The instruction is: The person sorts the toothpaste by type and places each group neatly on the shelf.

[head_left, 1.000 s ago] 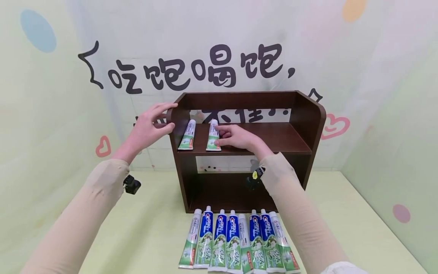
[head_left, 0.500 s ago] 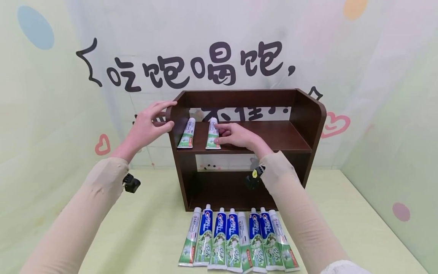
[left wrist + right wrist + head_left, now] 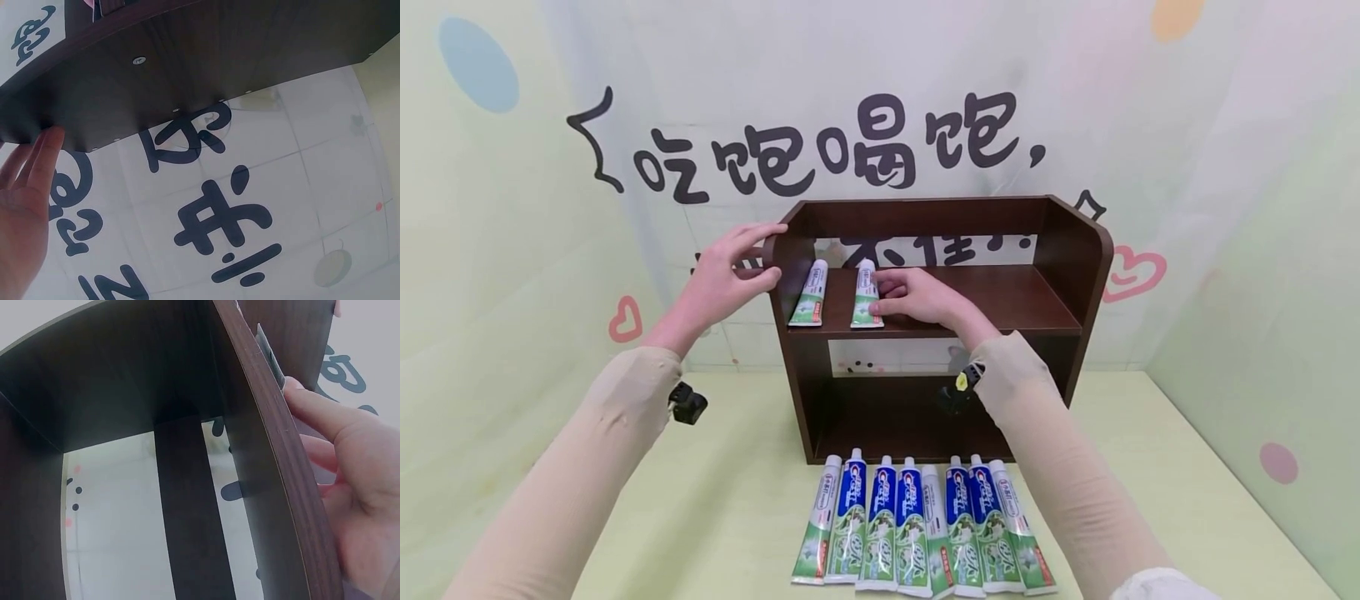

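Note:
In the head view, two white-and-green toothpaste tubes lie on the upper board of a dark brown two-tier shelf (image 3: pixel 985 304). My right hand (image 3: pixel 917 296) holds the right-hand toothpaste tube (image 3: pixel 864 296) at its right edge, thumb near the flat tail and index finger higher up. The right wrist view shows the thumb against that tail (image 3: pixel 270 359); the other fingers are partly hidden. The other toothpaste tube (image 3: pixel 809 296) lies beside the left side panel. My left hand (image 3: pixel 722 271) rests its fairly straight fingers on the outside of that panel (image 3: pixel 187 62).
In front of the shelf, several toothpaste tubes (image 3: pixel 912 533) lie side by side on the pale table (image 3: pixel 700 500), some blue-and-green, some white-and-green. The lower compartment (image 3: pixel 902 417) is open at the front. A printed wall sheet (image 3: pixel 925 50) hangs behind.

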A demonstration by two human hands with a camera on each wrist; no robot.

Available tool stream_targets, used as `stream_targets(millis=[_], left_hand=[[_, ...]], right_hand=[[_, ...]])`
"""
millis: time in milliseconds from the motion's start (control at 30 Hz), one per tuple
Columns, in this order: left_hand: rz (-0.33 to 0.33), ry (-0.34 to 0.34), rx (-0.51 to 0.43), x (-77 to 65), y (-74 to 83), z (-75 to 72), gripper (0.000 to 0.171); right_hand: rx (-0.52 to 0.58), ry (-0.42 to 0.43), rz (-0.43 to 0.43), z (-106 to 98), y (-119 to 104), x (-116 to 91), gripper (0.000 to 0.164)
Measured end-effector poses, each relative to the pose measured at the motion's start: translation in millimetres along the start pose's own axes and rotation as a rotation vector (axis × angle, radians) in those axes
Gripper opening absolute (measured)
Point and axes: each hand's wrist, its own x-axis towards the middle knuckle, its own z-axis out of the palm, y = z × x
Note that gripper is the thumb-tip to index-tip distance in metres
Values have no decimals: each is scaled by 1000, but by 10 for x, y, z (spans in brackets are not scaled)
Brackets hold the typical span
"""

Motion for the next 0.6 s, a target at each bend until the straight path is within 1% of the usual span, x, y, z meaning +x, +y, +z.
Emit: stream_targets(millis=[233, 467, 600], left_hand=[[-3, -3, -3, -15, -6, 16, 53], [0, 13, 6, -8, -17, 23, 54], [-6, 7, 5, -2, -20, 17, 55]], right_hand=[[30, 58, -37, -17, -32, -72, 63], [-6, 129, -104, -103, -72, -231, 59], [16, 158, -147, -137, -100, -348, 59]])
